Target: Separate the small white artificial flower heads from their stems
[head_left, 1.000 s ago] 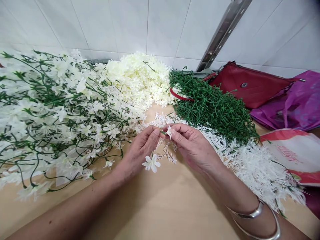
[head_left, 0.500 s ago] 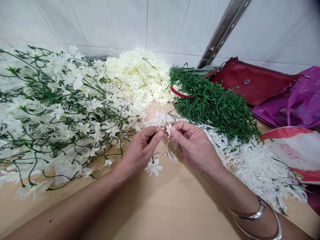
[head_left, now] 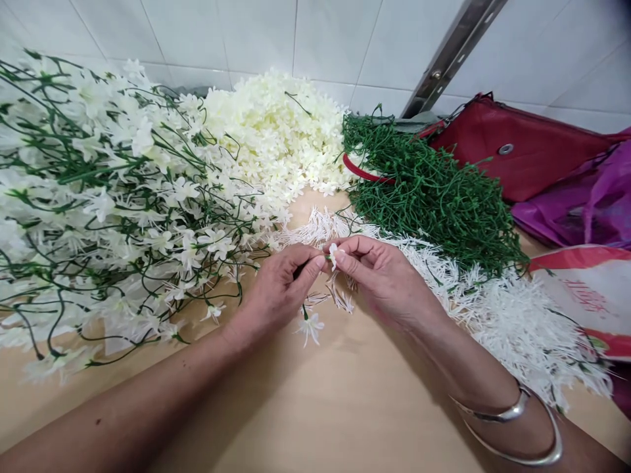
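In the head view my left hand (head_left: 286, 281) is closed in a pinch on the green stem (head_left: 325, 257) of an artificial flower. Thumb and forefinger of my right hand (head_left: 379, 276) grip a small white blossom (head_left: 334, 255) at the stem's tip, close against the left fingertips. Below my left hand hangs a second white blossom (head_left: 310, 326) on a short green stalk, its upper end hidden by the hand. Behind my hands lie loose white stamen strands (head_left: 320, 226). My fingers cover part of the join between blossom and stem.
Stemmed white flowers (head_left: 123, 217) fill the left side. At the back are heaps of loose cream blossoms (head_left: 280, 125) and green stems (head_left: 434, 197). More white strands (head_left: 522, 335) lie right, near a red bag (head_left: 532, 154), a purple plastic bag (head_left: 596, 197) and a printed bag (head_left: 582, 295).
The camera view has shifted a little, so the heaps sit higher in the picture. My hands keep the same pinch, and the hanging blossom has turned slightly.
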The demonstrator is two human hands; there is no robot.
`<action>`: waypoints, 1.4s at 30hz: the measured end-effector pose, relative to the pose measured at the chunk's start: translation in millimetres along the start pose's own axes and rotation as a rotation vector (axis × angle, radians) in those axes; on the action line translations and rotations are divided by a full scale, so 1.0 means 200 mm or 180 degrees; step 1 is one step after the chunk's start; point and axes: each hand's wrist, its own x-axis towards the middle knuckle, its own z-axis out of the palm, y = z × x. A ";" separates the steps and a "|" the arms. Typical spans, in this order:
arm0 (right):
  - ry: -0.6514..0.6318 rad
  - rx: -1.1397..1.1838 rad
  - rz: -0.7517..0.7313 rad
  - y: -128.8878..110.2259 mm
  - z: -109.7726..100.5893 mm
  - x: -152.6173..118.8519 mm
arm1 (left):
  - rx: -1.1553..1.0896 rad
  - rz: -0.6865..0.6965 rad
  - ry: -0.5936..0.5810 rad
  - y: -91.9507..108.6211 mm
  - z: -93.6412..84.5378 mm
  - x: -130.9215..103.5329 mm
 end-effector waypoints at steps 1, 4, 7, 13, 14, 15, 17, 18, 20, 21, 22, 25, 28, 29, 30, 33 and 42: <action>-0.0004 -0.0021 -0.0010 0.00 0.00 0.00 | 0.0020 0.0032 -0.0005 0.00 0.00 0.00; -0.0040 -0.0042 0.0006 0.01 0.00 0.00 | 0.0172 0.0185 -0.0019 -0.01 0.00 0.00; -0.0114 -0.0038 0.0059 0.00 -0.01 0.00 | 0.0284 0.0312 -0.0027 -0.01 0.00 0.00; -0.0241 -0.0021 0.0196 -0.02 -0.03 0.01 | 0.0367 0.0460 -0.0105 -0.01 0.01 0.01; -0.0250 0.0016 0.0232 -0.02 -0.03 0.01 | 0.0377 0.0473 -0.0112 -0.02 0.01 0.01; -0.0266 0.0059 0.0261 -0.02 -0.03 0.01 | 0.0380 0.0485 -0.0113 -0.02 0.01 0.00; -0.0315 0.0144 0.0273 -0.02 -0.03 0.02 | 0.0373 0.0505 -0.0113 -0.02 0.01 0.00; -0.0347 0.0179 0.0265 -0.02 -0.03 0.02 | 0.0367 0.0511 -0.0111 -0.02 0.01 0.00; -0.0379 0.0212 0.0236 -0.02 -0.04 0.02 | 0.0361 0.0502 -0.0102 -0.02 0.01 0.00; -0.0376 0.0209 0.0221 -0.02 -0.03 0.02 | 0.0356 0.0495 -0.0090 -0.02 0.01 0.00; -0.0369 0.0194 0.0211 -0.02 -0.03 0.02 | 0.0348 0.0495 -0.0073 -0.02 0.01 0.00; -0.0330 0.0195 0.0239 -0.01 -0.02 0.02 | 0.0320 0.0478 -0.0034 -0.02 0.02 0.00; -0.0316 0.0479 0.0399 -0.01 -0.01 0.02 | 0.0251 0.0314 0.0003 -0.02 0.02 -0.01; -0.0324 0.0621 0.0456 -0.01 -0.01 0.02 | 0.0214 0.0258 0.0001 -0.01 0.02 -0.01; -0.0336 0.0747 0.0500 -0.01 0.00 0.03 | 0.0179 0.0223 -0.0003 0.00 0.02 -0.01; -0.0342 0.0937 0.0528 0.00 -0.01 0.03 | 0.0117 0.0219 0.0000 0.01 0.02 -0.02; -0.0534 0.0932 0.0593 -0.01 -0.03 0.02 | -0.0003 0.0180 -0.0032 -0.02 0.03 -0.02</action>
